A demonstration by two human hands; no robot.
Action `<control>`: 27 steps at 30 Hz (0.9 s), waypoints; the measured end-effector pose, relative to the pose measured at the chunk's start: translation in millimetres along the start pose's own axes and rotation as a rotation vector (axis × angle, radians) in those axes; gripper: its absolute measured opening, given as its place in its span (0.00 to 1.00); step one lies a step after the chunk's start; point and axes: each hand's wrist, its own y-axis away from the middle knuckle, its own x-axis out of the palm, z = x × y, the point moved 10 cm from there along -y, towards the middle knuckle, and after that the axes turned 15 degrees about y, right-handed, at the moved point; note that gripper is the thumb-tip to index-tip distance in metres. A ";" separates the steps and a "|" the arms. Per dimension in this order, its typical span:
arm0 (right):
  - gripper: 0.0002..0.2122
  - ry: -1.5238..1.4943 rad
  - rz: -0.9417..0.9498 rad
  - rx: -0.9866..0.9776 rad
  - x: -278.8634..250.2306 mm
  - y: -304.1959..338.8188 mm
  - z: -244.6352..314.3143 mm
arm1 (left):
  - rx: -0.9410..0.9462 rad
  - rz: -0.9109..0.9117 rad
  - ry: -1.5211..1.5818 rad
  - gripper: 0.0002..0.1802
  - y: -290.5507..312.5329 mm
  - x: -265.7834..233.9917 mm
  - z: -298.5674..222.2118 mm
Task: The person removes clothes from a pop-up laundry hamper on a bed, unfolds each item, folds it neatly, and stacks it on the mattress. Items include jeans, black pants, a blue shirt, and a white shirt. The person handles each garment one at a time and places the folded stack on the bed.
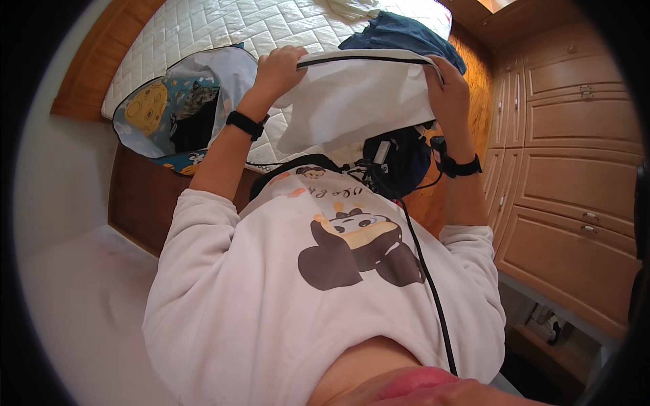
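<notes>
Stretched between my two hands is a white cloth piece (359, 98) with a black band along its upper edge; whether it is a garment or a bag I cannot tell. My left hand (281, 71) is closed on its upper left corner. At the upper right corner my right hand (448, 88) grips it, thumb against the black-edged side. The cloth hangs over the near part of the white quilted mattress (217, 24). To the left lies an unzipped teal patterned bag (159, 105), dark and grey fabric (193, 118) showing inside it.
Dark blue cloth (406, 40) lies on the bed beyond the white piece. A black cable (423, 264) runs down my front from a small white device (382, 152) near my waist. Wooden cabinets (569, 155) line the right; a wooden headboard (88, 61) stands at the left.
</notes>
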 end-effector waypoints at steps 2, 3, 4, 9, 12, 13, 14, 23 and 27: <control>0.09 -0.018 0.019 0.107 6.3 1.6 -3.6 | -0.110 0.032 0.087 0.18 7.5 6.2 29.3; 0.10 -0.064 0.074 0.185 15.4 4.5 -8.5 | -0.097 -0.002 0.132 0.18 9.4 3.1 33.8; 0.10 -0.052 0.118 0.185 25.8 5.6 -6.8 | -0.097 -0.038 0.160 0.18 10.5 -0.7 40.0; 0.11 -0.025 0.181 0.195 50.6 15.9 -22.0 | 0.111 -0.125 0.015 0.23 13.4 -15.8 33.2; 0.11 -0.033 0.215 0.224 54.9 21.5 -36.8 | 0.030 0.161 0.086 0.20 15.2 10.4 42.7; 0.11 -0.040 0.230 0.238 57.1 24.1 -39.5 | -0.021 0.249 0.113 0.19 16.2 18.5 45.6; 0.11 -0.045 0.213 0.253 57.3 25.9 -40.9 | -0.075 0.311 0.134 0.18 16.1 24.0 47.4; 0.10 -0.570 0.591 0.080 93.1 45.8 39.9 | -0.387 0.179 0.365 0.17 -7.5 2.3 31.5; 0.09 -0.691 1.135 -0.311 91.5 87.2 97.2 | -0.040 -0.020 0.597 0.15 -16.9 -26.0 1.7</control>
